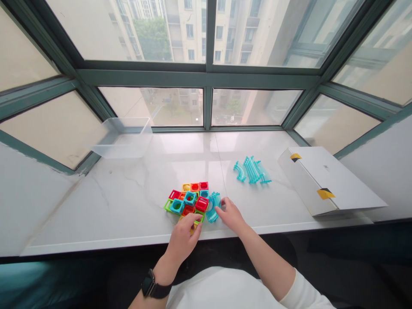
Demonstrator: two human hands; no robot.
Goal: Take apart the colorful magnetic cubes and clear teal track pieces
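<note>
A cluster of colourful square toy tiles (188, 198) in red, orange, yellow, green and blue lies on the white marble sill (135, 201) near its front edge. My left hand (184, 237) is closed in a pinch on a yellow-green tile at the cluster's near edge. A black watch sits on that wrist. My right hand (229, 213) has its fingers pinched on a curved clear-blue track piece (213, 207) that touches the cluster's right side.
A pile of several clear-blue curved track pieces (252, 170) lies further back on the right. A white flat cardboard box (325, 178) rests at the right end. A clear plastic tub (124, 137) stands at the back left by the window.
</note>
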